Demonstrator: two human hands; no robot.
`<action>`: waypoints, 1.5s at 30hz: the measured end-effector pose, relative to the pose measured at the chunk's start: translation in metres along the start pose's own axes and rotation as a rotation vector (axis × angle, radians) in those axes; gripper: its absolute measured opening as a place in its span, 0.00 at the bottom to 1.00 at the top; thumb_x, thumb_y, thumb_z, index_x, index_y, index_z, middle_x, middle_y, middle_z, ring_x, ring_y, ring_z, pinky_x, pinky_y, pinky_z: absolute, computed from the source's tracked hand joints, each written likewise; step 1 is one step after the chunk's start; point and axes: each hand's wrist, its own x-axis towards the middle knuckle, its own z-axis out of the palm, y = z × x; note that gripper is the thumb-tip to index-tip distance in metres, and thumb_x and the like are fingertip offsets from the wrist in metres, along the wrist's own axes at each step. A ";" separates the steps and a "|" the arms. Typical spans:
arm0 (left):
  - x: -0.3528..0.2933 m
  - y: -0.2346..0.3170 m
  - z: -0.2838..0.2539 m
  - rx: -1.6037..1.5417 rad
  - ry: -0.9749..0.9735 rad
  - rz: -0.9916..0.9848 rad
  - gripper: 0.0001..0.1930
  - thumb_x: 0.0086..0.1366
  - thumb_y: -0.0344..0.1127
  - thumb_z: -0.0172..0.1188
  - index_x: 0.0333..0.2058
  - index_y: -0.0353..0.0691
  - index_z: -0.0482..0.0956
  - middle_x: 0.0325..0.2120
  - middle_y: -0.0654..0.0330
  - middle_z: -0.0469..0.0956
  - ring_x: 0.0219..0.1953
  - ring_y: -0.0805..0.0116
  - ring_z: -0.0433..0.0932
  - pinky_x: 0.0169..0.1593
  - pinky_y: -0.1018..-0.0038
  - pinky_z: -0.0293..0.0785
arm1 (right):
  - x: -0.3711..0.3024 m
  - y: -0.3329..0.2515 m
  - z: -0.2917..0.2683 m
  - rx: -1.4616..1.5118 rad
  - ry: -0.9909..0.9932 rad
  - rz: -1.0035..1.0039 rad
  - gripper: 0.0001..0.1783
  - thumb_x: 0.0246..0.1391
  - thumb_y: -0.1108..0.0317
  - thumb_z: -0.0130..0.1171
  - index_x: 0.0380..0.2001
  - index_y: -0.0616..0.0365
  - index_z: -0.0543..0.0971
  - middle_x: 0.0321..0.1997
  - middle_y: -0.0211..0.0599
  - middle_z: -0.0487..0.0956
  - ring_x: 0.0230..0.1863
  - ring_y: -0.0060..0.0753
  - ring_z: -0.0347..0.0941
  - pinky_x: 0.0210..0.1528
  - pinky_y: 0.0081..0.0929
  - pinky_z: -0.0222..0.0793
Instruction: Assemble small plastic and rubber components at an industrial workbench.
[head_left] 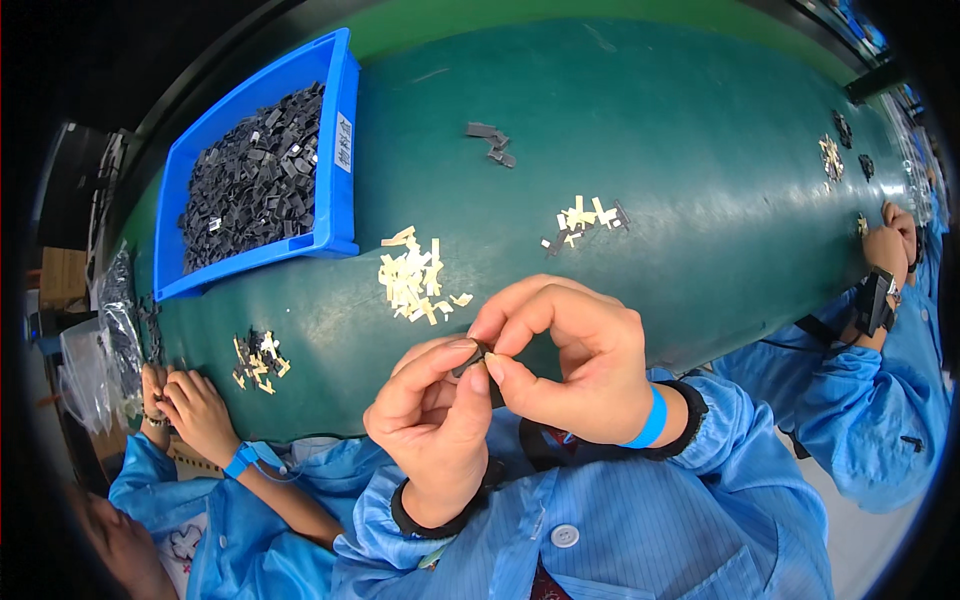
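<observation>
In front of my chest both hands meet over a small black plastic piece (472,358). My left hand (432,405) pinches it between thumb and fingertips. From the other side my right hand (580,365) has thumb and forefinger closed at its right edge; the fingertips partly hide the piece. Just beyond my hands lies a loose pile of cream-coloured strips (408,282). Farther right is a smaller heap of cream strips mixed with black bits (585,222). Several black pieces (490,135) lie together farther back on the green tabletop (680,150).
A blue plastic bin (342,205) full of small black pieces (255,175) stands at the back left. A co-worker's hands (195,405) are at the left, near a mixed pile (262,358). Another co-worker's hands (888,248) work at the far right, near small piles (831,158).
</observation>
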 end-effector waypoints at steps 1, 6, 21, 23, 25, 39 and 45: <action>0.000 -0.001 0.000 -0.020 -0.009 0.024 0.10 0.52 0.17 0.56 0.35 0.29 0.74 0.35 0.51 0.74 0.33 0.73 0.74 0.35 0.83 0.71 | 0.000 0.001 0.000 0.002 -0.005 -0.002 0.06 0.37 0.78 0.59 0.20 0.61 0.72 0.29 0.38 0.75 0.33 0.29 0.73 0.35 0.23 0.68; -0.002 0.001 -0.001 -0.090 0.013 -0.078 0.10 0.51 0.17 0.57 0.35 0.29 0.74 0.34 0.51 0.74 0.34 0.72 0.74 0.36 0.82 0.71 | -0.001 0.002 -0.004 0.081 -0.025 0.049 0.05 0.38 0.78 0.59 0.20 0.61 0.73 0.30 0.38 0.75 0.34 0.29 0.73 0.36 0.23 0.68; -0.001 0.011 -0.005 -0.239 -0.087 -0.164 0.12 0.50 0.16 0.57 0.36 0.28 0.74 0.35 0.47 0.75 0.37 0.64 0.76 0.41 0.74 0.74 | 0.004 -0.014 -0.016 0.187 -0.174 0.145 0.05 0.42 0.83 0.57 0.26 0.66 0.74 0.34 0.44 0.73 0.38 0.28 0.69 0.41 0.23 0.64; -0.002 0.010 -0.008 -0.242 -0.107 -0.148 0.13 0.51 0.16 0.56 0.37 0.28 0.74 0.36 0.46 0.75 0.38 0.63 0.77 0.42 0.73 0.74 | 0.004 -0.014 -0.017 0.178 -0.189 0.124 0.05 0.42 0.82 0.57 0.26 0.66 0.74 0.35 0.44 0.73 0.38 0.28 0.69 0.41 0.23 0.64; -0.004 0.008 -0.010 -0.241 -0.103 -0.130 0.14 0.51 0.15 0.56 0.38 0.29 0.73 0.36 0.46 0.75 0.37 0.62 0.77 0.41 0.72 0.74 | 0.004 -0.014 -0.017 0.167 -0.203 0.104 0.06 0.42 0.82 0.57 0.27 0.66 0.74 0.35 0.44 0.73 0.38 0.27 0.69 0.41 0.23 0.64; 0.002 0.015 -0.018 -0.277 -0.337 -0.185 0.14 0.49 0.15 0.58 0.37 0.28 0.73 0.33 0.44 0.75 0.35 0.60 0.77 0.39 0.71 0.75 | 0.010 -0.022 -0.032 0.553 -0.512 0.595 0.08 0.49 0.68 0.58 0.29 0.63 0.74 0.27 0.26 0.73 0.30 0.14 0.67 0.35 0.13 0.62; 0.006 0.045 -0.011 0.222 -0.378 -0.042 0.18 0.48 0.16 0.59 0.40 0.25 0.72 0.34 0.46 0.76 0.35 0.63 0.78 0.38 0.74 0.76 | 0.010 -0.032 -0.028 0.322 -0.556 0.563 0.05 0.46 0.74 0.56 0.23 0.61 0.71 0.23 0.25 0.70 0.28 0.13 0.63 0.31 0.14 0.58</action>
